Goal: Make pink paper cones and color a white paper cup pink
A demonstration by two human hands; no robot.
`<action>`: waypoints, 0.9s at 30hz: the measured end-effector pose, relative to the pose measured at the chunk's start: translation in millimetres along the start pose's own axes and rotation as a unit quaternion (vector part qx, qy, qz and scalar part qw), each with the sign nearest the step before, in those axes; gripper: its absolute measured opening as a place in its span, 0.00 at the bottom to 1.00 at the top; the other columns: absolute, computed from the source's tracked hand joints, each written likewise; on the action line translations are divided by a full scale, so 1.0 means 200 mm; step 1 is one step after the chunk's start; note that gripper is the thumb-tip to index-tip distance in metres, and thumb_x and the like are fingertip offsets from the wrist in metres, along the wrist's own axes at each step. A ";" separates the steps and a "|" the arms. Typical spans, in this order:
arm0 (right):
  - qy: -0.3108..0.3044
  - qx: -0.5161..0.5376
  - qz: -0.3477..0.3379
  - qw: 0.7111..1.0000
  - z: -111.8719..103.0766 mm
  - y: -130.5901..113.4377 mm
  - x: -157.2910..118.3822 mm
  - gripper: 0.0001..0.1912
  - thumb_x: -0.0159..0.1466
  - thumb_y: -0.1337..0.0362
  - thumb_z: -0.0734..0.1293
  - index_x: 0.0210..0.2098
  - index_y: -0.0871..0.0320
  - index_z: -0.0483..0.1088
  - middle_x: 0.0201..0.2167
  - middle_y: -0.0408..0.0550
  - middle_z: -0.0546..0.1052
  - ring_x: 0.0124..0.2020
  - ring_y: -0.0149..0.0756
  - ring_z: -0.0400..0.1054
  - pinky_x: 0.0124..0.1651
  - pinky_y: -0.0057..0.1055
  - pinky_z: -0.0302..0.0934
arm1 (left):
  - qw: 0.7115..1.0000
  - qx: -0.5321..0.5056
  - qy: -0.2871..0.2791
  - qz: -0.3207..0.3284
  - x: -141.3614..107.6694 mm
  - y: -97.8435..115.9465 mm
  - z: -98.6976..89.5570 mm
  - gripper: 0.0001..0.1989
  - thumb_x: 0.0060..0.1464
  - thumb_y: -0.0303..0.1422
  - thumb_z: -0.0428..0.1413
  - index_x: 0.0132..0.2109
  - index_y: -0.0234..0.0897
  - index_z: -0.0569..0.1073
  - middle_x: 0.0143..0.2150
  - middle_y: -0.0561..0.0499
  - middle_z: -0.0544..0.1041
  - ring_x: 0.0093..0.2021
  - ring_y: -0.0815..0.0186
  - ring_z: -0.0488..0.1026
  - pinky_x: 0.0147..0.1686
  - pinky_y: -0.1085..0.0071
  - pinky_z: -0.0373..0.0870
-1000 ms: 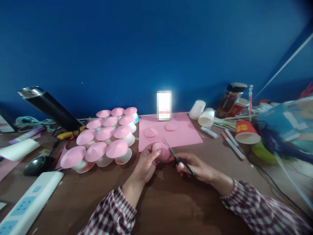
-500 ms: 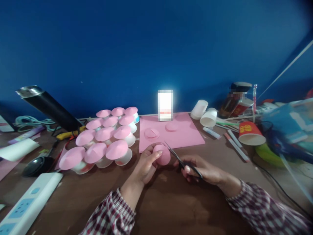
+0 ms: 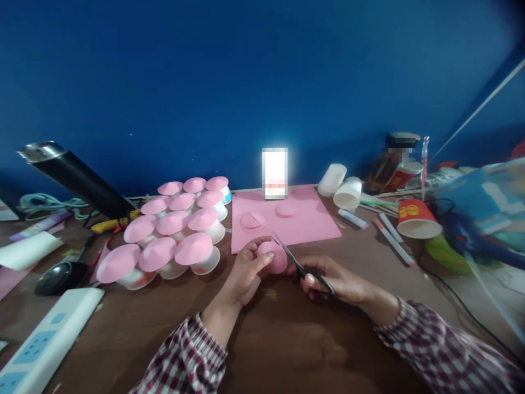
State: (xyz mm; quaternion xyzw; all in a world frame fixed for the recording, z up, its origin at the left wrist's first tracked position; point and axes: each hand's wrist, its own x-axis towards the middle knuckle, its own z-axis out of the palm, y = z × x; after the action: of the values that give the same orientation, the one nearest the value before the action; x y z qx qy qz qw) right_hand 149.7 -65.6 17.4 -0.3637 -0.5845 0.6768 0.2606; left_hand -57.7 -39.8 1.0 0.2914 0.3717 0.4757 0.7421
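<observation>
Head view: much as a moment ago, left hand [image 3: 246,271] pinches a pink disc [image 3: 276,259]; right hand [image 3: 333,278] clamps its fingers round scissors [image 3: 302,269] beside it, cutting seemingly unfinished.

No text can be read with certainty. The red paper cup [image 3: 417,221] lying on its side on the desk [image 3: 283,339] bears gold, character-like marks, too blurred to make out. The bright panel [image 3: 274,169] by the wall [image 3: 262,76] shows a reddish line, pixelated past reading.
</observation>
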 end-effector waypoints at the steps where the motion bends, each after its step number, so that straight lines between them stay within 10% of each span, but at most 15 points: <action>1: 0.002 -0.002 0.000 1.000 0.00 0.00 0.00 0.27 0.60 0.48 0.66 0.49 0.64 0.69 0.24 0.42 0.68 0.21 0.25 0.63 0.21 0.20 0.54 | 1.000 -0.002 0.003 0.002 0.00 0.00 0.00 0.21 0.42 0.29 0.65 0.46 0.37 0.70 0.38 0.50 0.74 0.34 0.67 0.72 0.34 0.70 0.69; 27: 0.005 -0.006 -0.002 1.000 0.00 0.02 0.00 0.26 0.60 0.49 0.66 0.49 0.63 0.69 0.24 0.42 0.67 0.21 0.25 0.63 0.20 0.19 0.52 | 1.000 0.003 -0.007 0.003 0.00 -0.01 -0.01 0.24 0.44 0.28 0.64 0.49 0.37 0.68 0.38 0.51 0.74 0.34 0.71 0.71 0.36 0.73 0.68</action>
State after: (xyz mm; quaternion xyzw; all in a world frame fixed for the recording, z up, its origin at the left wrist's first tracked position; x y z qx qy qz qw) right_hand 150.2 -65.8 13.1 -0.3671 -0.5878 0.6714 0.2625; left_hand -58.0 -41.2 -0.8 0.2983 0.3673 0.4744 0.7423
